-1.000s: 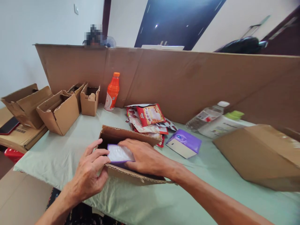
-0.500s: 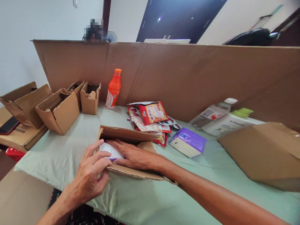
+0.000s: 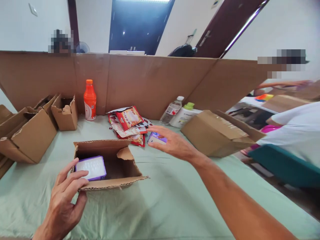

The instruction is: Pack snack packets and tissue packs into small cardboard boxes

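Observation:
An open cardboard box [image 3: 110,183] sits in front of me. Inside, at its left end, lies a purple and white tissue pack [image 3: 90,167]. My left hand [image 3: 67,196] grips the box's near left corner, fingers over the rim and thumb outside, with fingertips by the pack. Beyond the box, my right hand [image 3: 170,141] is open, fingers apart, over a second purple tissue pack [image 3: 158,138] that it partly hides. Whether it touches that pack I cannot tell. Red snack packets [image 3: 130,121] lie in a pile just left of that hand.
An orange bottle [image 3: 90,100] stands at the back; several open boxes [image 3: 32,136] are at left. A clear bottle [image 3: 172,110], a white bottle with green cap [image 3: 186,115] and a large carton [image 3: 212,133] lie right. A cardboard wall [image 3: 145,80] runs behind. Another person [image 3: 297,126] is at far right.
My right hand has come out of the box and moved right to the second tissue pack. My left hand stays at the box's left end. The view has turned right.

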Available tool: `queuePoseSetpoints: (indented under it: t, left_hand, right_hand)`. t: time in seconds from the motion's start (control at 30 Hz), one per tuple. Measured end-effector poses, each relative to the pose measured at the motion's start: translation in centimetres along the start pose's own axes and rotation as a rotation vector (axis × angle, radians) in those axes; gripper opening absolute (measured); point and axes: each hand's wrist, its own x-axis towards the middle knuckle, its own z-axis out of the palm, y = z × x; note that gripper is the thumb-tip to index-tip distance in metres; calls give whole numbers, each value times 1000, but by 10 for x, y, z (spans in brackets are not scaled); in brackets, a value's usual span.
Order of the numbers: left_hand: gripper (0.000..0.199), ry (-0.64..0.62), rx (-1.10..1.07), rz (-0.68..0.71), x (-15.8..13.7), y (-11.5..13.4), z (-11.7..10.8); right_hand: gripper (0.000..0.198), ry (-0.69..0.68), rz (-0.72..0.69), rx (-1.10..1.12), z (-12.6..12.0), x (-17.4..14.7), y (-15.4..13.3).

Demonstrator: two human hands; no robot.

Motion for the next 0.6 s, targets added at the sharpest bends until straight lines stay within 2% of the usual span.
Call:
queuePoseSetpoints:
  t: [0.1,0.2,0.3,0.4,0.6]
  left_hand:
    - [25,6,7,6,2,1,0]
    - [23,-4,35,27,3,2,-2]
    - [21,-18,76,50,5,3,-5]
    - [21,-32,104,59,8,3,-8]
    - [21,-25,114,50,11,4,-8]
  right_hand:
    - [77,-62,208,-202,14,-4,82]
    - [90,-62,289,-265,38,-8,134]
    - [96,-61,360,-320,57,-9,158]
    - [97,-68,410,-369,65,-3,169]
    - [107,-151,418,-423,51,28,191]
